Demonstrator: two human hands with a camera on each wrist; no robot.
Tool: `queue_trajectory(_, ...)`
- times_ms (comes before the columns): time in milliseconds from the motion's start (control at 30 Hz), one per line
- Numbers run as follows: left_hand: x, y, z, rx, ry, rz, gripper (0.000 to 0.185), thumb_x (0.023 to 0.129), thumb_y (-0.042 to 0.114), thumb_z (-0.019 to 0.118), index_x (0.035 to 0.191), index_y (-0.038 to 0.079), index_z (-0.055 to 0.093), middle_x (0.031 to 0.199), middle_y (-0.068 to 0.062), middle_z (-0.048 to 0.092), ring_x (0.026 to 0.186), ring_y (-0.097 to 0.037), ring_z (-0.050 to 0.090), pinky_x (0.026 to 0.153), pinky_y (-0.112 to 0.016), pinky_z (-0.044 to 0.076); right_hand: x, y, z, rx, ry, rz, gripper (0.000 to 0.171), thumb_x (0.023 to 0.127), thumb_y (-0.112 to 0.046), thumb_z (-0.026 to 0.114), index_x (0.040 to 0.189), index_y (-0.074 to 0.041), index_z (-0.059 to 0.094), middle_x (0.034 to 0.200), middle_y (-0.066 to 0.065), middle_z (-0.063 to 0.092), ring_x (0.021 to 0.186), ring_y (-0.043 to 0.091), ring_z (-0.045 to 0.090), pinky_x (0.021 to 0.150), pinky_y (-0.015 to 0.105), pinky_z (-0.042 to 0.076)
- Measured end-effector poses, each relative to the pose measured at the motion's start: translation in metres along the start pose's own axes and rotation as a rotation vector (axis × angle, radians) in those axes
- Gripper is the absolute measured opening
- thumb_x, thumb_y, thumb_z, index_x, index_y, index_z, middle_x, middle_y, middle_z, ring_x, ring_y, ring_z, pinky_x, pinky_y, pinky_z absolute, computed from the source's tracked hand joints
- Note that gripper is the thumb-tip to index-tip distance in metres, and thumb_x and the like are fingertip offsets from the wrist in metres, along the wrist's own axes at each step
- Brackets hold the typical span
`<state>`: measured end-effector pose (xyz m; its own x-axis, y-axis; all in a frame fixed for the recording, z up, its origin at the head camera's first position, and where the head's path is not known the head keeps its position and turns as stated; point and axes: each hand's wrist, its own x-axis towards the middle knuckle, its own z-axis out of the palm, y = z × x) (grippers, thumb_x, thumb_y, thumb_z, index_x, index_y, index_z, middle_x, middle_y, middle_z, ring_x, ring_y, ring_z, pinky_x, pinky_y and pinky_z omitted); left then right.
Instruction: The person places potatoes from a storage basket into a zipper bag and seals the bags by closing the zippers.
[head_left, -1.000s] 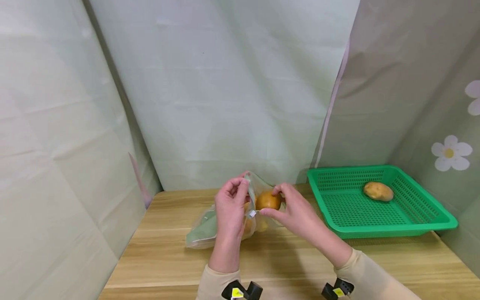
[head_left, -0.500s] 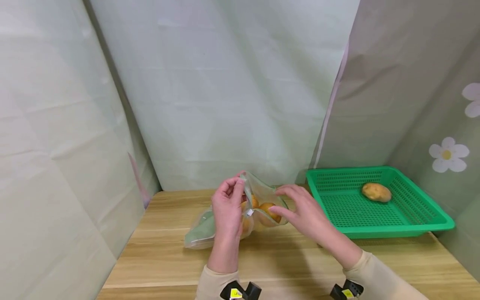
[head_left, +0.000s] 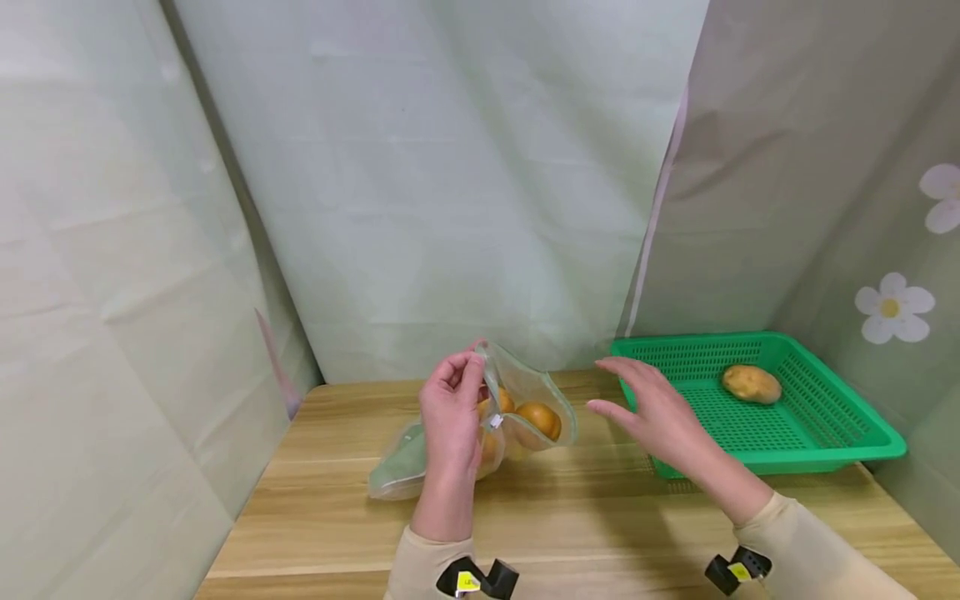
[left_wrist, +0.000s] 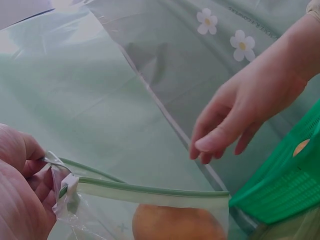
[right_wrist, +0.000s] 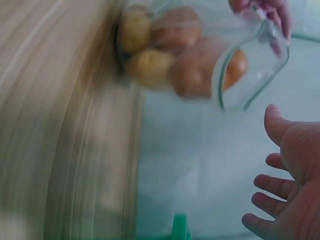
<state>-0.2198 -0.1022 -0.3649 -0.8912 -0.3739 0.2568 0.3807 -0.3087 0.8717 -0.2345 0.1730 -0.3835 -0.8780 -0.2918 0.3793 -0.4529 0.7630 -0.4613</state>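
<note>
Green basket (head_left: 817,450) — brownish, perhaps orange potatoes (head_left: 542,419)

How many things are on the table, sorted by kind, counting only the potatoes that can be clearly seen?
Clear zip bag, held open by the left hand: 1
Green basket: 1
Potato in basket: 1
Potatoes in bag: at least 4, blurred
Total: at least 7

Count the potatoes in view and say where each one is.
5: one potato lies in the green basket; about four potatoes sit inside the clear zip bag the left hand holds open. More may be hidden.
</note>
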Motion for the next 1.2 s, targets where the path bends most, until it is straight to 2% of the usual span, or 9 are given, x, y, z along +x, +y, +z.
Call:
queue_trajectory(233, -0.001, 0.003, -0.001, -0.001, 0.003, 0.003, 0.011, 0.106, 0.009, 0.075, 0.101, 0.0, 0.076, 0.127, -0.014, 0.079, 0.078, -0.011, 0.064, 0.067, -0.021, 0.055, 0.0, 0.04, -0.017, -0.052, -0.013, 0.054, 0.076, 0.107, -0.05, 0.072, 0.163, -0.006, 0.049, 0.167, 0.026, 0.045, 0.155, 0.053, 0.035, 0.116, 0.077, 0.037)
queue_trajectory(567, 0.0, 0.004, -0.002, -0.019, 0.005, 0.001, 0.012, 0.106, 0.006, 0.075, 0.105, -0.005, 0.076, 0.131, -0.013, 0.078, 0.085, -0.011, 0.068, 0.066, -0.02, 0.055, -0.004, 0.103, -0.041, -0.105, -0.03, 0.139, 0.086, 0.107, -0.05, 0.072, 0.168, 0.001, 0.038, 0.169, 0.036, 0.034, 0.152, 0.063, 0.029, 0.111, 0.085, 0.033)
queue_trajectory(767, -0.002, 0.003, -0.002, -0.02, 0.013, -0.001, 0.011, 0.106, 0.006, 0.075, 0.105, -0.005, 0.075, 0.13, -0.012, 0.079, 0.08, -0.011, 0.066, 0.066, -0.02, 0.055, -0.007, 0.126, -0.051, -0.167, -0.037, 0.167, 0.092, 0.107, -0.051, 0.072, 0.168, 0.005, 0.033, 0.169, 0.04, 0.029, 0.15, 0.067, 0.028, 0.112, 0.087, 0.029)
queue_trajectory(1000, -0.005, 0.001, -0.002, -0.024, 0.017, 0.014, 0.009, 0.106, 0.005, 0.074, 0.103, -0.003, 0.075, 0.125, -0.014, 0.079, 0.077, -0.01, 0.064, 0.066, -0.021, 0.056, -0.008, 0.151, -0.064, -0.174, -0.067, 0.229, 0.098, 0.108, -0.056, 0.068, 0.17, 0.008, 0.026, 0.17, 0.043, 0.022, 0.151, 0.069, 0.021, 0.112, 0.087, 0.026)
queue_trajectory(1200, -0.006, 0.002, -0.001, -0.028, 0.007, 0.015, 0.013, 0.106, 0.006, 0.075, 0.106, -0.007, 0.075, 0.131, -0.014, 0.078, 0.084, -0.011, 0.068, 0.066, -0.02, 0.056, -0.011, 0.176, -0.071, -0.184, -0.086, 0.256, 0.102, 0.108, -0.056, 0.067, 0.17, 0.009, 0.019, 0.169, 0.046, 0.018, 0.15, 0.072, 0.017, 0.112, 0.089, 0.024)
